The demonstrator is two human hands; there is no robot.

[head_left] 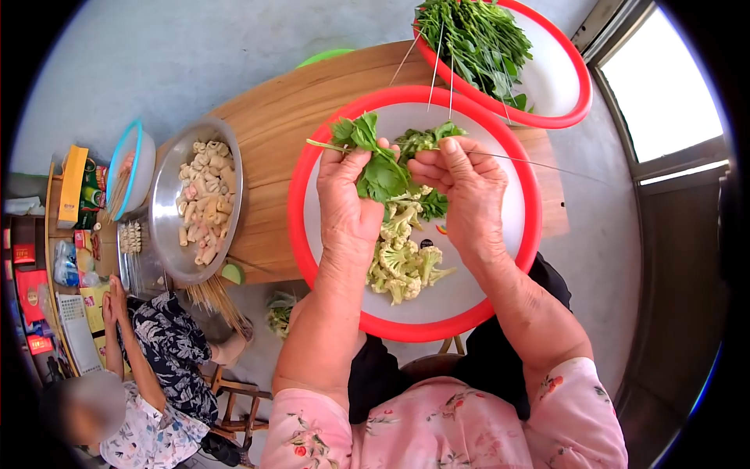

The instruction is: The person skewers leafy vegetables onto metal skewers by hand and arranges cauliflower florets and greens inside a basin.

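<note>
My left hand (344, 199) is closed around a sprig of leafy greens (383, 176), whose leaves hang toward my right hand. With thumb and fingers pinched together, my right hand (474, 191) grips a thin skewer (539, 163) that sticks out to the right. The skewer's other end is hard to make out among the leaves. Both hands are above a white basin with a red rim (533, 203). Cauliflower florets (402, 266) lie inside it, and more greens (430, 138) rest behind my hands.
Another red-rimmed basin (582, 78) holds a heap of leafy stems, with several thin skewers leaning over its edge. A steel bowl (166, 234) of pale pieces stands on the wooden table (269, 109). At left sits another person (156, 406), palms together, near a skewer bundle (215, 303).
</note>
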